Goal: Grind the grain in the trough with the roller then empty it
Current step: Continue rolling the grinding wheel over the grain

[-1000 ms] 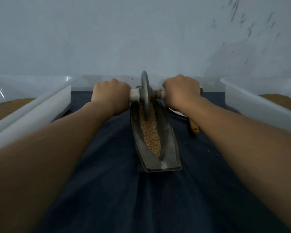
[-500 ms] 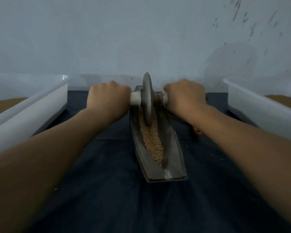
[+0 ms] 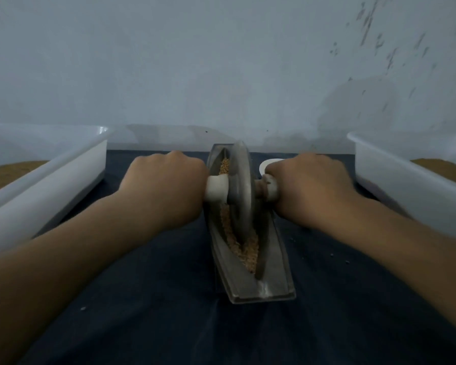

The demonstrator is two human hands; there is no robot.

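we see a long, narrow metal trough (image 3: pixel 263 291) lying on a dark cloth (image 3: pixel 156 312), pointing away from us toward a pale wall, with tan grain (image 3: pixel 248 254) along its channel. a heavy-looking metal disc roller (image 3: pixel 241 191) stands upright on edge in the channel, near the far half. the left hand (image 3: pixel 166 185) is wrapped around the axle stub on the disc's left, and the right hand (image 3: pixel 308 185) is clamped on the stub on its right, knuckles up. white tubs sit to the left (image 3: pixel 50 191) and right (image 3: pixel 395 180), each holding brownish material. we judge the roller rigid and weighty, best held by both stubs so it stays upright. the trough looks stiff and smooth; to empty it we would grip its long sides and tip it slowly, since the loose grain spills easily.
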